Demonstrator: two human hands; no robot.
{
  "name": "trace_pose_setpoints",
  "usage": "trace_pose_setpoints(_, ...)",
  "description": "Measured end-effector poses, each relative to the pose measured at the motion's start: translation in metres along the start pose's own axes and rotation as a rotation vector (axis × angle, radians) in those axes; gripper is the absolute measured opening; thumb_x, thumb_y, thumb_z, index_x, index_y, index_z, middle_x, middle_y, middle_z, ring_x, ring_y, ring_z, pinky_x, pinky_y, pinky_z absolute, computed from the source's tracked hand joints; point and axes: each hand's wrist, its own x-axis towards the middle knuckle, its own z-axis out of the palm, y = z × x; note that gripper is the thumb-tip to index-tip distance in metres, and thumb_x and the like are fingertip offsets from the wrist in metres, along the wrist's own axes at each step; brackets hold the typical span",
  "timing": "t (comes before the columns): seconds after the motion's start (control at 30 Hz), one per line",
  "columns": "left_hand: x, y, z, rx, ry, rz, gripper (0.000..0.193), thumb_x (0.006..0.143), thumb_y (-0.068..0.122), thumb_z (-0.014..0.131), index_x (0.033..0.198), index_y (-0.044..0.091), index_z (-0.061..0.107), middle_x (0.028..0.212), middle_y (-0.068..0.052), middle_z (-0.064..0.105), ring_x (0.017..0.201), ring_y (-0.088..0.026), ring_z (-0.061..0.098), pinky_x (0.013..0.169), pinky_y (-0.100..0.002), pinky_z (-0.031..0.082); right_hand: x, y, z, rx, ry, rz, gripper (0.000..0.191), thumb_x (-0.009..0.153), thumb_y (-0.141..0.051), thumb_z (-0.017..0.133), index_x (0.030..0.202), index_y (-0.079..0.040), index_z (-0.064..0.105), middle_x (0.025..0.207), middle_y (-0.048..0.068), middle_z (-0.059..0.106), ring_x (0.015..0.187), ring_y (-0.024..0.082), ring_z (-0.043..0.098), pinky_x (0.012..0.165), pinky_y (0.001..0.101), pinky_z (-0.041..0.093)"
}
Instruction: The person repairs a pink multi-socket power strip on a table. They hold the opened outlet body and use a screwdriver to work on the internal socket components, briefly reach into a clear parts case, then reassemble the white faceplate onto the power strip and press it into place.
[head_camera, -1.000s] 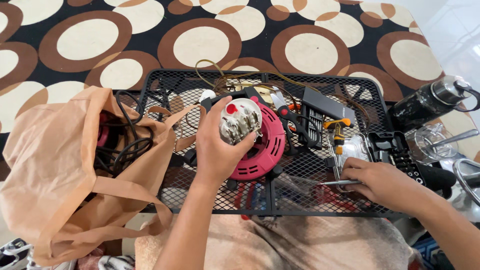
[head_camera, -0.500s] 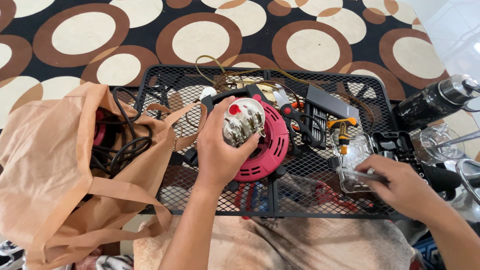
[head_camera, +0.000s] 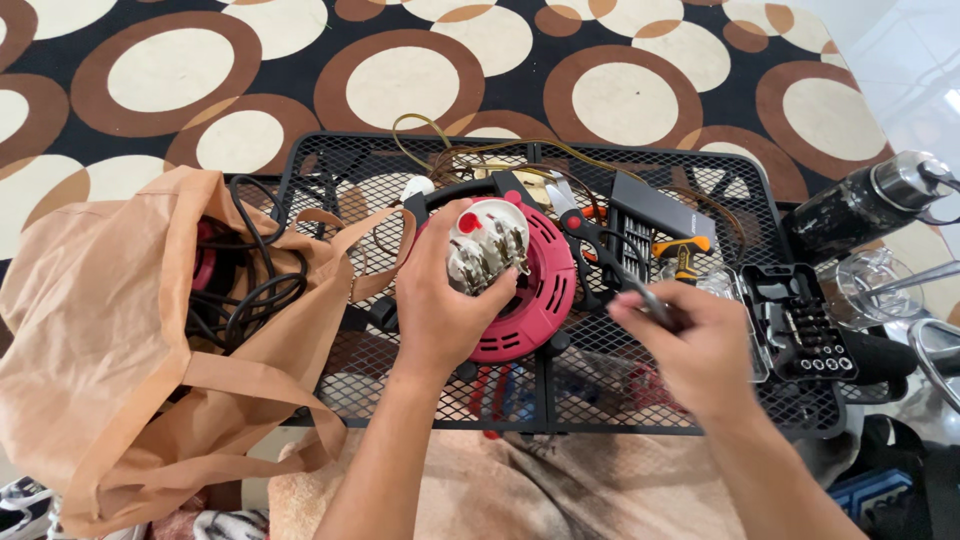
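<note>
Nearest the camera, the person's two forearms reach up over a black mesh desk. The left hand is closed around a white socket plate with a red button, holding it tilted just above the centre of a red cable reel that lies flat on the mesh. The right hand, which a second ago rested low at the desk's near right edge, has risen and moved inward; its fingers are now pinched together on a slim dark tool, apparently a screwdriver, its tip aimed toward the reel. That shift suggests the tool has been picked up and is being brought to the plate. To the left sags a tan cloth bag with black cords spilling inside. Right of the right hand sits an open black bit case. Farther back lie tangled thin wires and a dark flat box, then a brown carpet with cream circles.
</note>
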Motion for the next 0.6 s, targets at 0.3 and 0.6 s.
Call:
trace_pose_setpoints(0.3,-0.003,-0.008,0.000,-0.055,0.006,-0.009,0.070,0.074,0.016,0.087,0.135,0.002,0.057,0.125,-0.017,0.068,0.116,-0.032,0.069,0.101,-0.039,0.054,0.023,-0.040,0.057,0.098,0.028,0.061,0.012,0.092,-0.005,0.076,0.104,-0.003,0.079,0.081,-0.006,0.069,0.070,-0.001,0.055,0.063,0.0171,0.044)
trace_pose_setpoints(0.6,-0.003,-0.010,0.000,-0.034,0.001,-0.008,0.072,0.072,0.017,0.087,0.136,0.002,0.058,0.125,-0.017,0.069,0.116,-0.034,0.068,0.100,-0.040,0.053,0.033,-0.053,0.065,0.045,-0.050,0.023,0.011,0.089,-0.004,0.077,0.099,-0.001,0.077,0.083,-0.003,0.074,0.073,0.000,0.063,0.066,0.0165,0.050)
